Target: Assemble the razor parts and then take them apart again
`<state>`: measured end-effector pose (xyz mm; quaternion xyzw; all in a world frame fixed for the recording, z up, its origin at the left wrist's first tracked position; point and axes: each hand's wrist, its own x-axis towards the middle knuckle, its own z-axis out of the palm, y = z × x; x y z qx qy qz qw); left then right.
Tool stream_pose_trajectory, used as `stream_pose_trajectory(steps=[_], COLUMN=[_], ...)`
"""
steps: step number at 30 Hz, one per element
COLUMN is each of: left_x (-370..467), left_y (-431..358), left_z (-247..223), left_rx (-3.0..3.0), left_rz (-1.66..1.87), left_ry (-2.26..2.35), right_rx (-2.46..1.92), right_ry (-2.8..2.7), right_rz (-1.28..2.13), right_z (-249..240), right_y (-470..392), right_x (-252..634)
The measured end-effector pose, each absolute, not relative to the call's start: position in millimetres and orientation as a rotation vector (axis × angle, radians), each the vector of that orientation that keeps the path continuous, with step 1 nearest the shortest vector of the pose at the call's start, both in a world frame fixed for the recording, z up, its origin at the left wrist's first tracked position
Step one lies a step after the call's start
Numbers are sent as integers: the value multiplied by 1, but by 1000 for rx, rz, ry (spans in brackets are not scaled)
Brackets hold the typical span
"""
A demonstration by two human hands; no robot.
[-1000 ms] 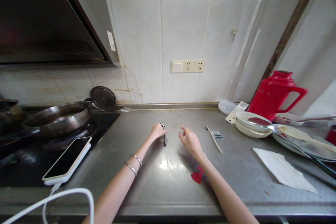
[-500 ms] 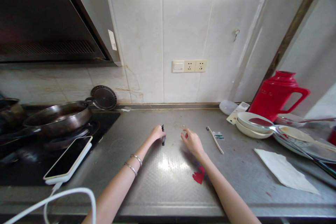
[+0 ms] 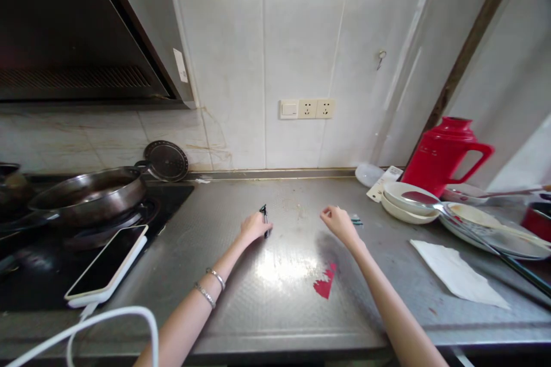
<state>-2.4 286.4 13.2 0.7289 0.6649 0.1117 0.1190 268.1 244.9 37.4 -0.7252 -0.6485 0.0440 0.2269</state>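
Note:
My left hand [image 3: 255,226] is closed around a small black object [image 3: 266,221], perhaps a clip or razor, low over the middle of the steel counter [image 3: 241,309]. To its right, my right hand [image 3: 338,222] has its fingers drawn together; whatever they hold, if anything, is too small to make out. Just beyond that hand lies a small green and clear packet [image 3: 356,220]. The toothbrush is hidden behind the right hand and forearm. A torn red scrap [image 3: 325,281] rests on the counter between my forearms.
On the left, a steel pan [image 3: 92,195] sits on the black stove, with a charging phone [image 3: 107,264] near it. At right are stacked bowls [image 3: 408,216], a red thermos [image 3: 443,155], plates with utensils and a white napkin [image 3: 458,272].
My right hand has moved right, over where the toothbrush lay, and its fingers have closed. My left hand keeps the black object. The view has shifted slightly.

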Motion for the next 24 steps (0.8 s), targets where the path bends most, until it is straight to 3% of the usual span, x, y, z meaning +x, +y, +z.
stream_pose_trajectory(steps=[5,8,17,24], left_x=[2,3,7,12], left_y=[284,285,284,277], left_z=[11,10,6,12], left_rx=[2098,2099,2116,2154], left_rz=[330,329,331,365], left_ry=[2020,2028,2034,1996], right_rx=[-2350,-2450,-2373,-2222], right_ry=[-1779,-1882,-2079,-2085], right_rz=[128,297,339,216], right_z=[40,33,7,17], right_y=[238,237,243,233], right_x=[330,352,357,315])
